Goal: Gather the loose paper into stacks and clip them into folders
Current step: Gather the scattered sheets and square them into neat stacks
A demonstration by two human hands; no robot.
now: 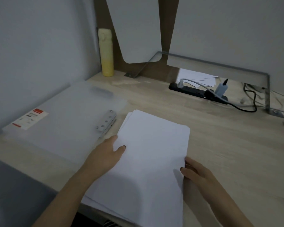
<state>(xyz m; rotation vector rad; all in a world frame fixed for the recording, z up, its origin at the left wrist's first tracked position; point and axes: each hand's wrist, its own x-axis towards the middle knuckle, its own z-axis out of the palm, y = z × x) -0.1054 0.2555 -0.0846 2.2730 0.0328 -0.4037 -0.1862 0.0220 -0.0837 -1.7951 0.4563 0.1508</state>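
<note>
Left grip [105,154] and right grip [195,172] pinching side edges of paper stack [151,153], thumbs on top, on bench [228,145], near end overhanging. Risk: far corners unsquared, sheets fanning or sliding off if lifted toward folder [64,122], beyond left grip.

Left hand [105,154] pinching, thumb on top; right hand [195,172] likewise — forearms extended.

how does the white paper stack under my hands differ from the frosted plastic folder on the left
The white paper stack is opaque and plain; the frosted translucent plastic folder is see-through, with a red-and-white label and a metal clip. The left hand and right hand hold the stack's side edges; nothing touches the folder. Both lie flat on the light wooden desk.
</note>
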